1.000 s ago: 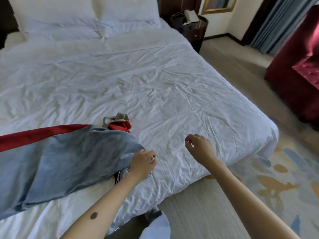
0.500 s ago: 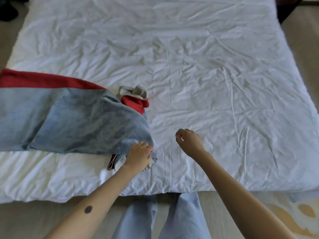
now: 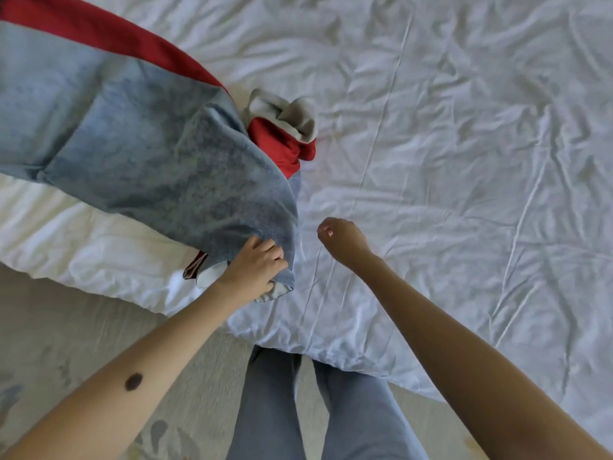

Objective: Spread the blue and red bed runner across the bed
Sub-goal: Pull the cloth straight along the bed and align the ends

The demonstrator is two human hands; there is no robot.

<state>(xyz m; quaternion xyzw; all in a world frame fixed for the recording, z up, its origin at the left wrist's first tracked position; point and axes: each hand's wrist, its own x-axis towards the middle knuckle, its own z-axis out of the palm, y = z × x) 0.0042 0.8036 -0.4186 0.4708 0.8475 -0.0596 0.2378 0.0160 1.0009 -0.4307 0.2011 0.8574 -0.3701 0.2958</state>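
The blue and red bed runner (image 3: pixel 139 151) lies across the left part of the white bed (image 3: pixel 447 144), with its red border along the far edge. Its right end is bunched, with a red and grey fold sticking up near the middle. My left hand (image 3: pixel 255 270) grips the runner's near right corner at the foot edge of the bed. My right hand (image 3: pixel 341 239) hovers just right of that corner over the bare sheet, fingers curled and holding nothing.
The creased white sheet stretches to the right of the runner. My legs in blue jeans (image 3: pixel 311 410) stand against the foot of the bed. Beige patterned carpet (image 3: pixel 66 343) shows at the lower left.
The view has tipped down and closer to the foot of the bed, and the room is out of sight. My left hand keeps its hold on the runner's corner; my right hand stays beside it.
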